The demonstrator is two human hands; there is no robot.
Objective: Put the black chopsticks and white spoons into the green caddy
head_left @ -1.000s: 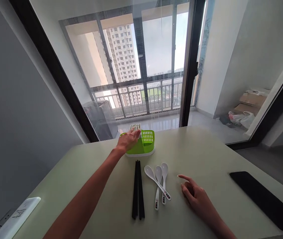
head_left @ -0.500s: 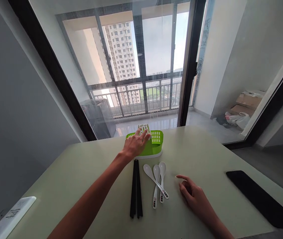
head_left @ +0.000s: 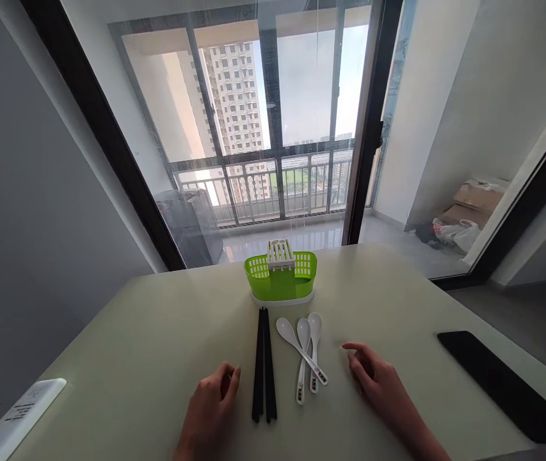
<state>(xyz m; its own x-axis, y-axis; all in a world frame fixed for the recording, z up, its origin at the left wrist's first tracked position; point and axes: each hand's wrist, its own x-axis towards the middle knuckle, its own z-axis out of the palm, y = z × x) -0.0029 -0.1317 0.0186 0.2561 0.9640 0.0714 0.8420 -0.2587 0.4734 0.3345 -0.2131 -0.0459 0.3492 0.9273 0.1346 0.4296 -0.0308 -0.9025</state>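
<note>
My left hand [head_left: 212, 397] rests on the table, loosely curled, with a gap between thumb and fingers and nothing held. Just right of it lie black chopsticks [head_left: 264, 365], side by side and pointing away from me. Three white spoons [head_left: 304, 355] with printed handles lie to the right of them, their handles crossing. My right hand [head_left: 373, 378] is on the table right of the spoons, index finger extended, the others bent, holding nothing. Beyond the chopsticks stands a green basket [head_left: 282, 288] with a white base and a white slotted piece [head_left: 280, 254] across its middle.
A long black flat object [head_left: 503, 381] lies at the table's right side. On the left edge is a white power strip-like object [head_left: 27, 410]. Behind the pale table [head_left: 157, 333] is a glass door with a dark frame [head_left: 369, 128].
My left hand has left the white slotted piece on the basket and drawn back to the table, left of the chopsticks. My right hand has barely moved.
</note>
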